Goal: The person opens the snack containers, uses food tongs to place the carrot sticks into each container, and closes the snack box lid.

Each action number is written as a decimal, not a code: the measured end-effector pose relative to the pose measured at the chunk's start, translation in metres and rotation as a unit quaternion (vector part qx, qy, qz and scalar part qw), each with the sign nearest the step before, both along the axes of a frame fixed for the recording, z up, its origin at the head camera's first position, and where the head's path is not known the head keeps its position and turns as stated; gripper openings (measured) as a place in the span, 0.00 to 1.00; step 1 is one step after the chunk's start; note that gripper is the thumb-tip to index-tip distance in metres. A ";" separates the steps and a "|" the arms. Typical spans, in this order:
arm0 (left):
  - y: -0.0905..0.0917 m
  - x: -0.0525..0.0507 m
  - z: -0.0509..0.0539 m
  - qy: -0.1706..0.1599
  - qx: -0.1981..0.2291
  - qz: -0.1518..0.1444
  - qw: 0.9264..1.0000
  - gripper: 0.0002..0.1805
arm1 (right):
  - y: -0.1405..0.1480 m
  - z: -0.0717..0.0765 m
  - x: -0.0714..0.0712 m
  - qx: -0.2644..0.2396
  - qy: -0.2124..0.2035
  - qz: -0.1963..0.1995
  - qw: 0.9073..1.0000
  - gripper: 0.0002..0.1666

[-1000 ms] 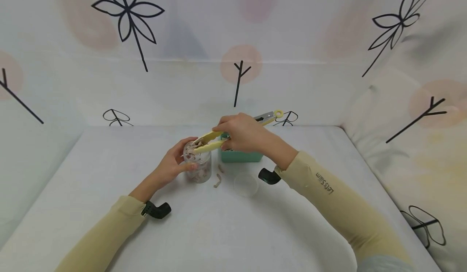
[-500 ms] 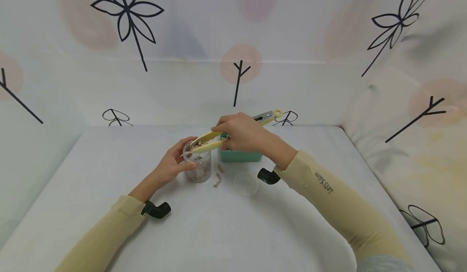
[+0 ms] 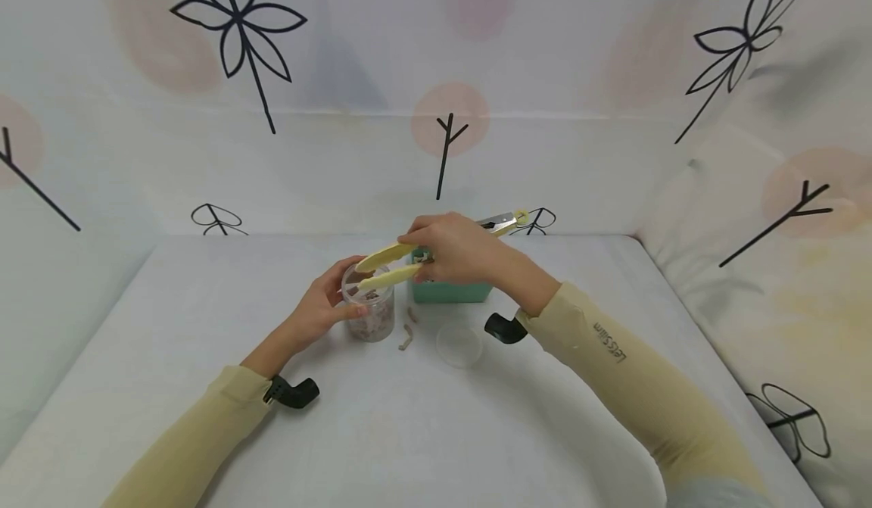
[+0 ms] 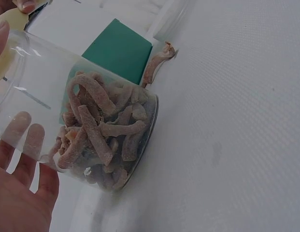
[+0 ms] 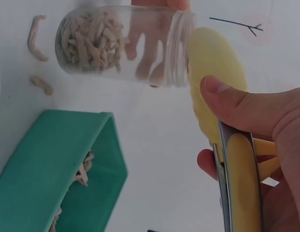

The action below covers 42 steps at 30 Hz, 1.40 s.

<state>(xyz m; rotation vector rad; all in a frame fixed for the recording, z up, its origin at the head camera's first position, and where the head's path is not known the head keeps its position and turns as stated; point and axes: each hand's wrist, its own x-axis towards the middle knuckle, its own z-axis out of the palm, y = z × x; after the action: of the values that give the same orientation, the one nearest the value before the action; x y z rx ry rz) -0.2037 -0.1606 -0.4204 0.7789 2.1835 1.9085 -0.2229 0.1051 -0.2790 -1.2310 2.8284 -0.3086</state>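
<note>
Yellow-and-metal tongs (image 3: 390, 275) are sitting in the right hand (image 3: 460, 248), thumb pressing one arm, fingers bearing on the other side. Grip is leaving the two yellow heads spread apart at the mouth of the jar. Can't tell if they're touching the rim. The ring end is pointing up and away to the right.

Left hand (image 3: 319, 310) is gripping the clear jar (image 3: 372, 320), thumb toward the camera side, fingers wrapping behind; they're showing through the wall in the wrist views. Jar is standing upright on the table (image 3: 381, 432). Brownish dried strips (image 5: 92, 41) are filling its lower part, packed at all angles.

Green container (image 3: 451, 293) is sitting just right of the jar, partly hidden under the right hand. More strips (image 5: 82, 171) are lying inside it.

Two loose pieces (image 3: 406, 338) are lying on the table in front of the gap between jar and container, one curved and longer, one short. Translucent lid (image 3: 459, 344) is lying flat near them, to their right.

Outward: dark wrist cameras (image 3: 296, 394) are jutting from both cuffs, tan sleeves (image 3: 620, 379) are covering the forearms, and a white backdrop (image 3: 545, 61) with black line flowers is hanging behind.
</note>
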 end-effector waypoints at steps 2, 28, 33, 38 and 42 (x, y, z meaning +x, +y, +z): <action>0.000 0.000 0.000 0.004 0.005 -0.003 1.000 0.41 | 0.007 -0.001 -0.002 -0.013 -0.005 -0.009 1.000 0.38; 0.001 -0.001 -0.004 0.033 0.020 -0.013 0.999 0.41 | 0.087 -0.041 -0.046 0.085 -0.013 -0.149 0.985 0.35; 0.001 -0.002 -0.004 0.028 0.019 -0.014 0.999 0.41 | 0.080 -0.024 -0.047 0.162 -0.025 -0.153 0.974 0.43; 0.001 -0.002 -0.004 0.029 0.018 -0.012 0.999 0.41 | 0.070 -0.017 -0.046 0.212 -0.034 -0.154 0.964 0.39; 0.000 -0.001 -0.004 0.029 0.017 -0.010 0.999 0.41 | 0.063 -0.026 -0.048 0.230 -0.040 -0.149 0.961 0.31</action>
<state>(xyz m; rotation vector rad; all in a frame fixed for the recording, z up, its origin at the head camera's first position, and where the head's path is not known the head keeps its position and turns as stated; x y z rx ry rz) -0.2051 -0.1606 -0.4244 0.8697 2.1726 1.9406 -0.2708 0.1681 -0.3047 -0.6887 2.7787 0.2758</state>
